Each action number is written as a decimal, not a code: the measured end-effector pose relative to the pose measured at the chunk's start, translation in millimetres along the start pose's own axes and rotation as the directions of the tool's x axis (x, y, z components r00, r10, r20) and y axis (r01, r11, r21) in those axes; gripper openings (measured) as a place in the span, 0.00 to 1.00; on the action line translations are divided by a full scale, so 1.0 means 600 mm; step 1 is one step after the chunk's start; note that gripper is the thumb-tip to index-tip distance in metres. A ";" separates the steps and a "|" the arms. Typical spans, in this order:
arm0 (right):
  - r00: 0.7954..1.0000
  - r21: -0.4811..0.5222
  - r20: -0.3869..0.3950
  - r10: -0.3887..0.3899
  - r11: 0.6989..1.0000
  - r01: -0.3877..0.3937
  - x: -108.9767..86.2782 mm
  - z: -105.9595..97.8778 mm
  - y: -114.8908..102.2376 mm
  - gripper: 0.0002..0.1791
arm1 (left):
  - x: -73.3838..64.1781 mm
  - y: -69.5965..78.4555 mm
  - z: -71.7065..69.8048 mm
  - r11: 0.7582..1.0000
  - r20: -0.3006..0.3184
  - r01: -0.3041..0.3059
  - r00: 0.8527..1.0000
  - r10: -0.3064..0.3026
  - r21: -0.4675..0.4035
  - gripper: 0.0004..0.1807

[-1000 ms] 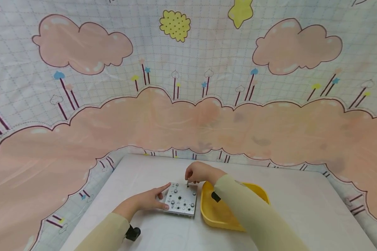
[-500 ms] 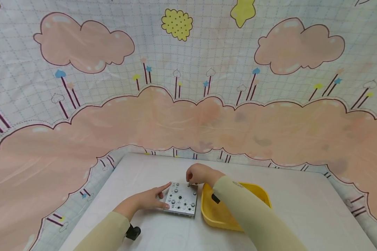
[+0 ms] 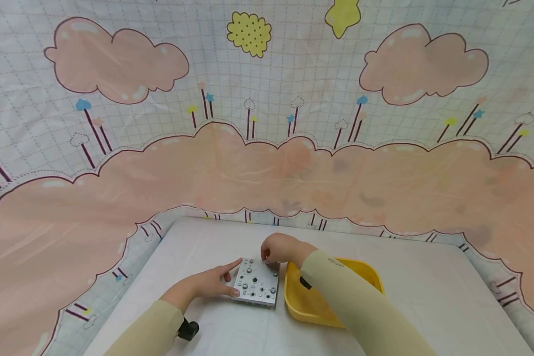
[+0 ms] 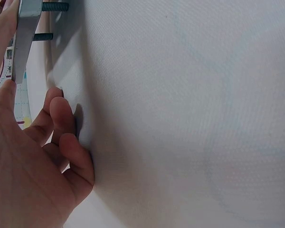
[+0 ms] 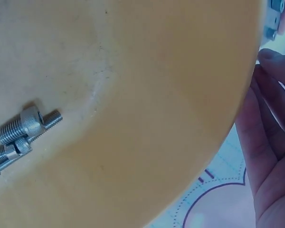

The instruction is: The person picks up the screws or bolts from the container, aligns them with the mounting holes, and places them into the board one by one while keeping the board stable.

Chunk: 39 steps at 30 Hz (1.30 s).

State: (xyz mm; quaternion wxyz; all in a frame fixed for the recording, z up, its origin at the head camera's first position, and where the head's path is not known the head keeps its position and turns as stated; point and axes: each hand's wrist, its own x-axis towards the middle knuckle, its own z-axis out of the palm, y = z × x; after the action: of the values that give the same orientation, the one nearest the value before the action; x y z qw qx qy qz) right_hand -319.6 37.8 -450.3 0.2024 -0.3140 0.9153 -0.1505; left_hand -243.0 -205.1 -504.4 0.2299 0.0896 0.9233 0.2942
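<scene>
My L hand [image 3: 210,283] holds, thumb + index, the left edge of the square silver metal plate [image 3: 259,275], just right of that grip. My R hand [image 3: 281,248]: fingers curled, tips nearer the plate's far edge vs. approx. 1 sec ago. The slim metal screw, then visible at these tips, is now hidden; cannot tell if pinched. Likely status: screw deeper in its hole. Yellow rounded plastic tray [image 3: 313,319], under R forearm, contains loose silver metal screws [image 5: 32,122].

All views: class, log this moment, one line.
left hand: grips square silver metal plate; right hand: at plate's far edge, grip hidden; yellow plastic tray: silver metal screws
</scene>
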 end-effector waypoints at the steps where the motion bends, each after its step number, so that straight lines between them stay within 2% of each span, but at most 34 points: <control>1: 1.000 -0.007 0.004 0.001 1.000 -0.001 -0.001 0.000 -0.002 0.06 | 0.000 0.000 0.000 1.000 -0.001 0.001 1.000 -0.001 0.001 0.53; 7: 1.000 -0.037 0.012 0.023 0.999 -0.022 -0.001 0.003 -0.006 0.06 | 0.003 0.001 0.001 1.000 -0.003 0.000 1.000 0.000 0.005 0.53; 17: 1.000 -0.051 0.008 -0.008 0.999 0.008 0.000 0.004 0.002 0.05 | 0.004 0.001 0.002 1.000 -0.004 0.010 1.000 -0.010 -0.003 0.54; 25: 0.996 0.111 -0.050 -0.073 0.991 0.078 -0.008 -0.012 0.014 0.05 | 0.005 0.001 0.003 1.000 -0.014 0.024 1.000 -0.024 -0.001 0.54; 30: 0.994 0.211 -0.078 -0.070 0.974 0.085 -0.022 -0.019 0.024 0.08 | 0.006 0.001 0.003 1.000 -0.013 0.028 1.000 -0.028 0.005 0.55; 35: 0.991 0.309 -0.117 -0.066 0.946 0.099 -0.038 -0.025 0.034 0.10 | 0.006 0.000 0.005 1.000 -0.015 0.017 1.000 -0.017 0.005 0.55; 39: 0.989 0.388 -0.140 -0.055 0.916 0.106 -0.055 -0.029 0.041 0.07 | 0.005 -0.001 0.005 1.000 -0.021 0.013 1.000 -0.013 0.007 0.55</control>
State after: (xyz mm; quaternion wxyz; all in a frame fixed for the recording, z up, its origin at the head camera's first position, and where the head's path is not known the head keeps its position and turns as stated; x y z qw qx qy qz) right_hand -316.6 79.8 -435.8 0.1969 -0.2939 0.8635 -0.3594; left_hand -244.0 -203.1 -507.9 0.2220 0.0815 0.9272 0.2905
